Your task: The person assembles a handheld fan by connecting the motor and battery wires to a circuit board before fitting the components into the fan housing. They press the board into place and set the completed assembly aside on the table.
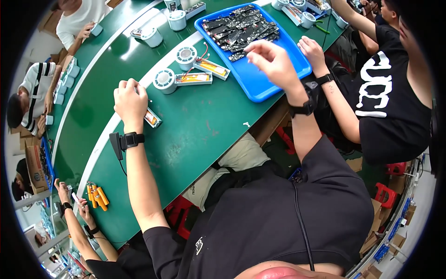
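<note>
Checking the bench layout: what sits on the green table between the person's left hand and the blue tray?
In the head view, two white round housings with attached yellow-filled cases lie between the left hand and the blue tray.

1. We see a long green workbench (195, 135) curving away from us, with a white strip along its far edge.
2. Two white round devices (165, 80) with orange battery packs lie side by side near the middle.
3. A cluster of orange cylindrical cells (96, 195) sits at the lower left.
4. Red plastic stools (384, 193) stand on the floor at right.
5. Cardboard boxes (33, 168) stack at far left.
</note>
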A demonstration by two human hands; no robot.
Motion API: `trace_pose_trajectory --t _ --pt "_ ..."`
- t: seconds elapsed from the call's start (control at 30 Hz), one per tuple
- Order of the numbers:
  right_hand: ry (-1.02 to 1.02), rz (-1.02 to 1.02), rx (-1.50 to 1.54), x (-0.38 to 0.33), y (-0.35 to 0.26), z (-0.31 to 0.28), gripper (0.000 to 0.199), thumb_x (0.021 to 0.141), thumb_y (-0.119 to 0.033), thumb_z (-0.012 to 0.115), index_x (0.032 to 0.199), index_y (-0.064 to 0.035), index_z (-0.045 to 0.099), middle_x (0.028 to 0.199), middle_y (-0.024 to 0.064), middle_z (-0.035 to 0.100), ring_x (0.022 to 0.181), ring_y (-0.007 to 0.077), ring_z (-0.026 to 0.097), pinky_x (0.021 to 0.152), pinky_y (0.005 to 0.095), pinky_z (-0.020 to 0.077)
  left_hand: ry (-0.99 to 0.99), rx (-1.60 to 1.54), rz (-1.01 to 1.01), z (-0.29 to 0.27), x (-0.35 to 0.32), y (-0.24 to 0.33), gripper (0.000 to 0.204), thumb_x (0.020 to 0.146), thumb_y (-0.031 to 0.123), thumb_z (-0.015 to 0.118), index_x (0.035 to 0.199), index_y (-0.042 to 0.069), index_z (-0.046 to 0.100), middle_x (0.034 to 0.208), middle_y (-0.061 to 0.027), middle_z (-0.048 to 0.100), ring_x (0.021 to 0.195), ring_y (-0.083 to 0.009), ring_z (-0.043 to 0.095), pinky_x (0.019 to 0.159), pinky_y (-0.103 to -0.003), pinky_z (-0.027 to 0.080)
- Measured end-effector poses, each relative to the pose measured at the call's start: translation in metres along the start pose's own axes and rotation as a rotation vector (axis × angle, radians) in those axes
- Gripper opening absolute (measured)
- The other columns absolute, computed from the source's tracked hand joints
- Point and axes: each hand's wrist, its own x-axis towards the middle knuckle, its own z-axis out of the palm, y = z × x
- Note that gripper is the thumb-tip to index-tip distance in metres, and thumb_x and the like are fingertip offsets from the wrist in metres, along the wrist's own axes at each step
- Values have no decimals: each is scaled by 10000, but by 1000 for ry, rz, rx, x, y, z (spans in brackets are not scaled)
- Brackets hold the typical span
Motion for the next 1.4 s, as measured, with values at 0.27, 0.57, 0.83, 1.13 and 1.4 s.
trace_pose_trajectory --t 0.27,0.57,0.83,1.13,1.4 --pt "184 155 -961 98 57 -50 473 855 -328 820 1163 -8 658 1017 128 683 808 172 662 741 270 541 9 -31 -1 0 -1 -1 97 891 203 643 851 115 656 956 -32 631 899 -274 621 678 -430 551" --pt "246 11 -944 104 78 -56 418 808 -274 873 986 -9 603 880 81 655 735 177 633 682 284 530 -8 -54 -5 3 -1 -1 96 909 204 644 892 113 672 982 -31 642 919 -270 625 727 -420 551" --pt "272 -5 230 5 3 -12 294 854 31 786 905 -70 514 836 -1 603 677 56 523 615 214 452 -180 -162 146 -36 -32 22 203 884 235 730 1004 80 677 1029 -61 657 937 -302 631 774 -396 556" --pt "-348 262 274 -46 10 81 342 817 95 776 945 -61 500 904 53 587 781 96 545 693 223 439 -246 -511 -186 -51 -71 74 351 884 243 781 1118 15 652 1090 -173 659 985 -351 637 857 -424 536" --pt "-404 100 353 -35 -6 103 324 814 62 807 901 -56 518 914 76 633 711 88 530 648 228 433 -243 -758 -109 -125 -107 58 274 871 121 775 1106 16 682 1151 -167 676 1037 -289 664 855 -368 535"
